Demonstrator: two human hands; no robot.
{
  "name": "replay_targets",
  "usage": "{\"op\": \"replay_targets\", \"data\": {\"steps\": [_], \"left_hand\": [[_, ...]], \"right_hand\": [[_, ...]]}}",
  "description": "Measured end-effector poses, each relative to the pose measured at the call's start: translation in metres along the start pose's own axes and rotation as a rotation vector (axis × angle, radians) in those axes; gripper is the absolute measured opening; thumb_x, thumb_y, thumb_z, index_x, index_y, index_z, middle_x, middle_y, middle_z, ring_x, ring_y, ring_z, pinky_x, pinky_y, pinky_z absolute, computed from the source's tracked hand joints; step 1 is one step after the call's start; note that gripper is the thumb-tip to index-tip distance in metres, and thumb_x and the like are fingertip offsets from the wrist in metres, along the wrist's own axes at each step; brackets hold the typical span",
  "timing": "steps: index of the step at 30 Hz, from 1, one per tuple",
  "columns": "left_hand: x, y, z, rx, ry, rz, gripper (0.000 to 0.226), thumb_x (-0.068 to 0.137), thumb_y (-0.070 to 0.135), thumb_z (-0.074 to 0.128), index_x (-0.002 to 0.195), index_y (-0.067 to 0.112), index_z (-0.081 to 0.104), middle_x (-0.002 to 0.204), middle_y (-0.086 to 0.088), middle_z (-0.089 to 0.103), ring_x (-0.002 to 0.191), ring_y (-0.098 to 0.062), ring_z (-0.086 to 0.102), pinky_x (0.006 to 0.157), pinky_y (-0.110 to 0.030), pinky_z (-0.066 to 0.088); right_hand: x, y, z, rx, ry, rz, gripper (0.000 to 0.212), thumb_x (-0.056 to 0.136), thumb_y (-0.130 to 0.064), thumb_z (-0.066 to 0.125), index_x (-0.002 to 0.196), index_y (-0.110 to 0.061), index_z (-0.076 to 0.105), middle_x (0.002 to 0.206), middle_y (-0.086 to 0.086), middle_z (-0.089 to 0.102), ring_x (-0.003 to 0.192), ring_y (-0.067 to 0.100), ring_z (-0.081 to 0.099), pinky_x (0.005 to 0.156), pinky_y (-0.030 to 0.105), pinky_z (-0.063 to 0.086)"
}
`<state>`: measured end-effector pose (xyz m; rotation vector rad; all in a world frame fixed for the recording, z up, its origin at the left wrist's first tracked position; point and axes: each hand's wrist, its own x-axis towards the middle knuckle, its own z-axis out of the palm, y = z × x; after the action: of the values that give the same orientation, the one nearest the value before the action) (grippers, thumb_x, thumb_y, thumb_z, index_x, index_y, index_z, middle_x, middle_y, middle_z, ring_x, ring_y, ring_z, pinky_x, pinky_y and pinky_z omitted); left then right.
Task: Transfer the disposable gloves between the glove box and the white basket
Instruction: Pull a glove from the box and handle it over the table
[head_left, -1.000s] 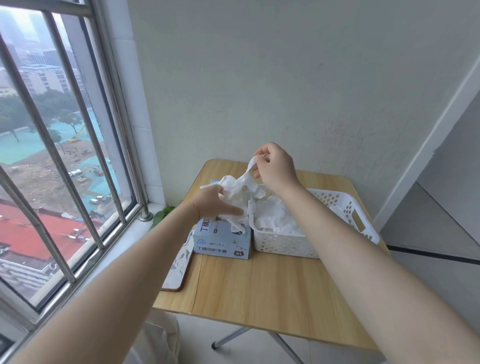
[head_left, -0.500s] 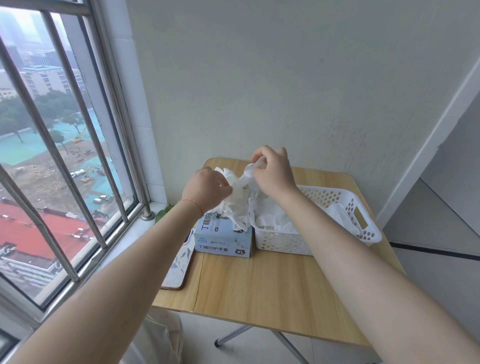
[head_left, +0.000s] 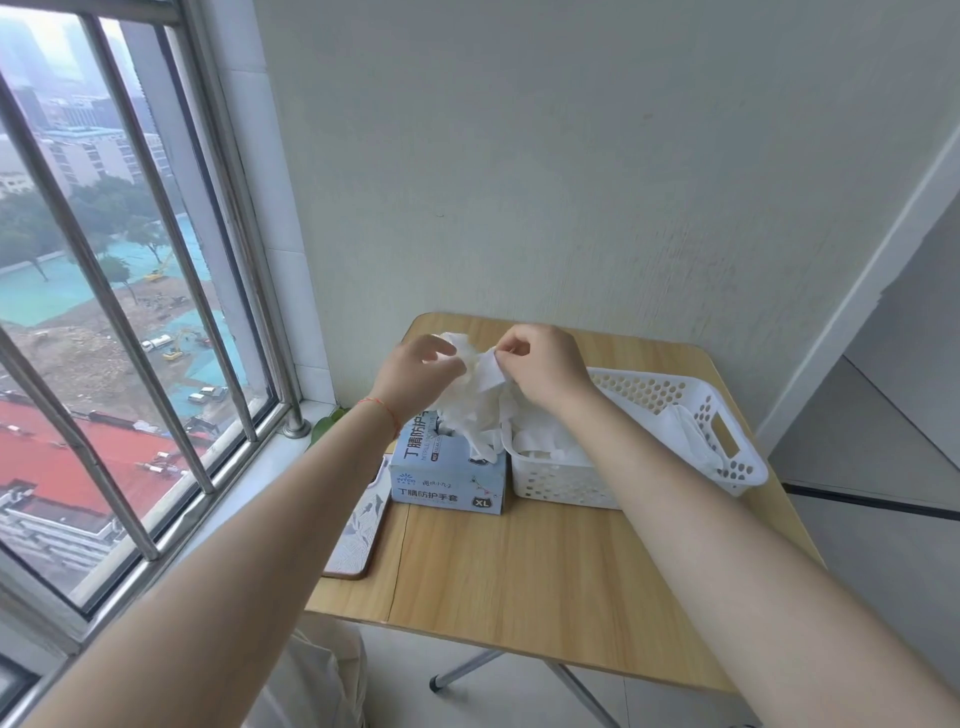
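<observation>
A person's left hand (head_left: 422, 375) and right hand (head_left: 545, 366), close together, pinch a bunch of white disposable gloves (head_left: 480, 402) above the blue XL glove box (head_left: 448, 480), whose opening they hide, beside the white basket (head_left: 675, 410) holding more gloves, partly blocked by the right forearm.

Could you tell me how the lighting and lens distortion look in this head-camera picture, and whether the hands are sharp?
Head view: soft daylight enters from the window on the left, with no harsh glare or hard shadows on the table; the wide-angle lens bows the window bars and stretches the forearms; the left hand and right hand look slightly soft, and the white gloves lose detail.
</observation>
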<state>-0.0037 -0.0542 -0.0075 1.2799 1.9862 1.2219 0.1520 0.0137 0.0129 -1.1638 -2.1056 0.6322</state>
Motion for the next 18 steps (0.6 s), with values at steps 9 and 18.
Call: {"op": "replay_targets", "data": {"steps": [9, 18], "left_hand": [[-0.008, -0.018, 0.022, 0.309, -0.129, 0.11, 0.054, 0.076, 0.028, 0.077, 0.122, 0.021, 0.049, 0.108, -0.006, 0.055, 0.086, -0.021, 0.055, 0.062, -0.026, 0.049], [-0.007, -0.019, 0.033, 0.728, -0.217, 0.089, 0.006, 0.09, 0.017, 0.05, 0.084, 0.014, 0.05, 0.091, -0.007, 0.06, 0.083, -0.024, 0.055, 0.069, -0.028, 0.045]], "right_hand": [[0.007, -0.006, -0.004, 0.341, 0.166, 0.059, 0.013, 0.097, -0.01, 0.049, 0.087, -0.009, 0.056, 0.08, 0.007, 0.062, 0.063, 0.022, 0.068, 0.066, 0.048, 0.058], [0.018, -0.011, -0.031, 0.317, 0.353, 0.077, 0.011, 0.1, -0.019, 0.041, 0.092, -0.014, 0.045, 0.075, -0.009, 0.049, 0.068, 0.01, 0.048, 0.058, 0.018, 0.036]]}}
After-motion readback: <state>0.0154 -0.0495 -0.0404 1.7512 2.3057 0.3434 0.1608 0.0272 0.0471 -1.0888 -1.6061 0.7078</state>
